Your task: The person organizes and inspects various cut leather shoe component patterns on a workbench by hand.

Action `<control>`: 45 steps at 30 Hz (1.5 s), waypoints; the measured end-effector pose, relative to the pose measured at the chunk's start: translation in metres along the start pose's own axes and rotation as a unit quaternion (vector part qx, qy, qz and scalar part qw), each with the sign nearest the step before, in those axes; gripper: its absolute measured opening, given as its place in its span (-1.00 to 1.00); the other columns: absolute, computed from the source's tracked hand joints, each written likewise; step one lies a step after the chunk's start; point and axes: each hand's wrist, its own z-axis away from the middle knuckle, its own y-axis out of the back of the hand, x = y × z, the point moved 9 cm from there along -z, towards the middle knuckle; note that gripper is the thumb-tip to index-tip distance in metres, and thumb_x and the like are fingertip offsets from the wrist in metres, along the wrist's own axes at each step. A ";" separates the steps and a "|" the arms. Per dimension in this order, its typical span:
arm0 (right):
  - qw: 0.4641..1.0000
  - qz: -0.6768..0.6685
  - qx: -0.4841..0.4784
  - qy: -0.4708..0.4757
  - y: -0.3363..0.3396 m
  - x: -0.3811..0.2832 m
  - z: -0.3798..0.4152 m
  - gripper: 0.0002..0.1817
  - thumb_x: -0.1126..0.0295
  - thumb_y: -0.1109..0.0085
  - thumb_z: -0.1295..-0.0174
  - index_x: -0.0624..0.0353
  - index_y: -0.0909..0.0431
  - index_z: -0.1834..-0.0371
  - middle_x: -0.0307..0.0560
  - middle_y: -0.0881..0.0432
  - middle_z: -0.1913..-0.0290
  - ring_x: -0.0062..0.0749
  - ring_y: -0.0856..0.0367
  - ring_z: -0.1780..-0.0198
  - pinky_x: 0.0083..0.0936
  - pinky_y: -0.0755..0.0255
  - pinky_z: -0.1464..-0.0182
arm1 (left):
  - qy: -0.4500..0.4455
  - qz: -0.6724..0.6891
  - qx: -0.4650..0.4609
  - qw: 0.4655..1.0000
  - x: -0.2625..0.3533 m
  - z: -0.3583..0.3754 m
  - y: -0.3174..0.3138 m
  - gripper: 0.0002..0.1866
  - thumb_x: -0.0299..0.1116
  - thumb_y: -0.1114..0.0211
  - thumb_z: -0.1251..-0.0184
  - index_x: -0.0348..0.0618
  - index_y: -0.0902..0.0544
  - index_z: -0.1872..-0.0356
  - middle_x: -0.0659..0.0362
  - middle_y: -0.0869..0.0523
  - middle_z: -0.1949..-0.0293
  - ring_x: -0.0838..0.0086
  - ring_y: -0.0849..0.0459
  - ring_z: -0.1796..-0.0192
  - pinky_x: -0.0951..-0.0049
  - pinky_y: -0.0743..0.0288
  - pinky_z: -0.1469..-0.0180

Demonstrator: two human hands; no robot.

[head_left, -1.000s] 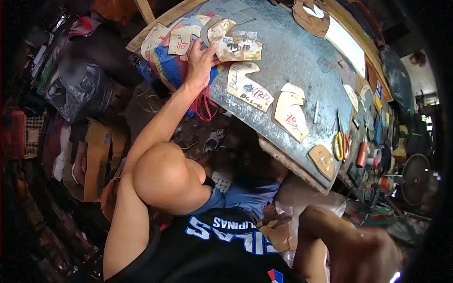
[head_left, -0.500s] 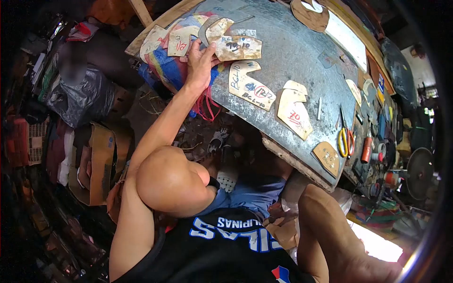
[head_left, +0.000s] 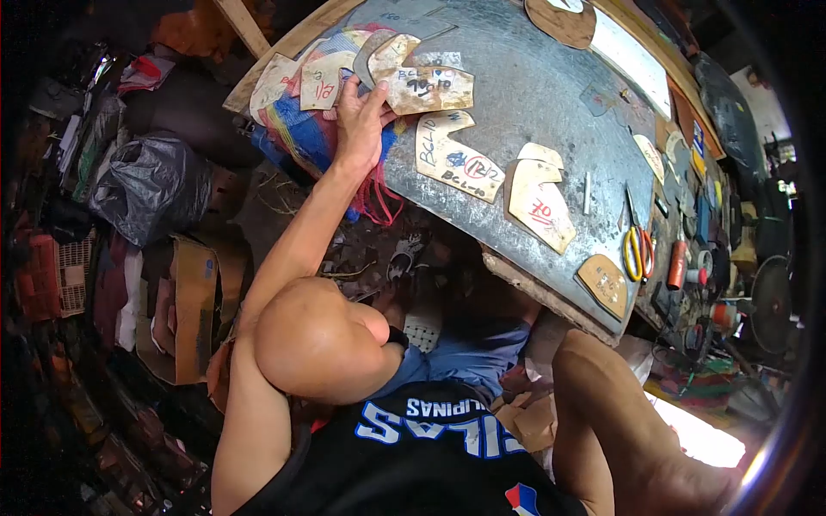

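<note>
My left hand (head_left: pixel 360 129) is closed on the lower left edge of a cream pattern piece (head_left: pixel 439 89) marked "BCL-100", thumb on top. A grey curved piece (head_left: pixel 365 62) lies against its left side. Left of my fingers is a pattern piece with red writing (head_left: pixel 322 83). Just below sits a pattern piece marked "BCL-10" (head_left: pixel 456 163); farther right, one marked "70" (head_left: pixel 542 209). My right hand does not show.
The grey metal tabletop (head_left: pixel 516 103) also bears scissors (head_left: pixel 636 249), a brown piece (head_left: pixel 602 285) and a small white stick (head_left: pixel 588 193). A blue-red mesh sack (head_left: pixel 301 129) hangs at its left edge. A black plastic bag (head_left: pixel 155 189) and cardboard box (head_left: pixel 194 301) are at left.
The view has shifted slightly, so the table's right side appears farther right and lower. My left hand keeps its grip on the pattern piece, which lies in about the same place.
</note>
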 end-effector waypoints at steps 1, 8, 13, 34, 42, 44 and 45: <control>1.000 0.009 0.002 0.003 0.000 -0.001 -0.001 -0.57 0.36 -0.26 -0.08 0.36 -0.41 0.03 -0.01 -0.50 0.04 -0.31 -0.50 0.00 -0.16 -0.37 -0.12 | 0.002 -0.002 0.001 1.000 0.001 0.000 -0.001 -0.60 -0.41 -0.16 -0.42 -0.17 -0.28 -0.19 0.03 -0.66 0.06 0.42 -0.68 0.08 0.39 -0.61 0.05; 0.998 0.059 0.018 0.033 -0.008 -0.001 -0.008 -0.63 0.39 -0.24 -0.10 0.37 -0.43 0.08 -0.03 -0.53 0.12 -0.32 -0.51 0.02 -0.17 -0.38 -0.08 | 0.006 -0.013 0.013 1.000 0.001 0.001 -0.001 -0.64 -0.40 -0.15 -0.43 -0.13 -0.31 -0.16 0.05 -0.67 0.06 0.42 -0.69 0.08 0.38 -0.61 0.04; 0.970 0.014 0.148 0.195 -0.026 0.012 -0.020 -0.70 0.41 -0.21 -0.10 0.37 -0.43 0.16 -0.07 -0.52 0.20 -0.32 -0.51 0.06 -0.23 -0.40 -0.03 | 0.013 -0.008 0.006 1.000 0.002 0.002 -0.006 -0.62 -0.43 -0.15 -0.42 -0.16 -0.27 -0.19 0.02 -0.66 0.05 0.41 -0.68 0.06 0.38 -0.61 0.03; 1.000 -0.019 0.021 -0.010 -0.031 0.033 -0.013 -0.75 0.52 -0.27 0.04 0.28 -0.41 0.31 -0.19 -0.49 0.29 -0.37 -0.54 0.22 -0.45 -0.45 0.13 | 0.004 0.028 -0.008 1.000 -0.004 0.002 0.000 -0.52 -0.59 -0.11 -0.36 -0.23 -0.22 -0.26 0.00 -0.61 -0.02 0.44 -0.63 -0.02 0.42 -0.55 -0.08; 0.981 -0.102 -0.127 -0.103 -0.033 0.031 -0.022 -0.67 0.51 -0.25 0.04 0.34 -0.41 0.19 -0.08 -0.51 0.21 -0.28 -0.53 0.14 -0.39 -0.43 0.08 | -0.002 0.033 -0.017 0.999 -0.009 -0.001 0.002 -0.36 -0.52 -0.13 -0.37 -0.34 0.01 -0.35 -0.07 -0.63 0.03 0.43 -0.63 0.02 0.48 -0.52 -0.06; 0.998 0.020 -0.040 -0.041 -0.032 0.025 -0.015 -0.66 0.53 -0.23 0.05 0.34 -0.41 0.18 -0.09 -0.51 0.22 -0.31 -0.52 0.13 -0.39 -0.42 0.08 | -0.006 0.025 -0.013 1.000 -0.006 -0.002 0.001 -0.41 -0.50 -0.11 -0.39 -0.35 -0.03 -0.33 -0.06 -0.62 0.02 0.43 -0.63 0.01 0.48 -0.51 -0.07; 0.998 0.019 -0.039 -0.041 -0.031 0.024 -0.016 -0.66 0.53 -0.23 0.05 0.34 -0.41 0.18 -0.09 -0.51 0.22 -0.31 -0.52 0.13 -0.39 -0.42 0.08 | -0.007 0.024 -0.013 1.000 -0.005 -0.002 0.002 -0.41 -0.50 -0.11 -0.39 -0.35 -0.03 -0.33 -0.06 -0.62 0.02 0.43 -0.63 0.01 0.48 -0.51 -0.07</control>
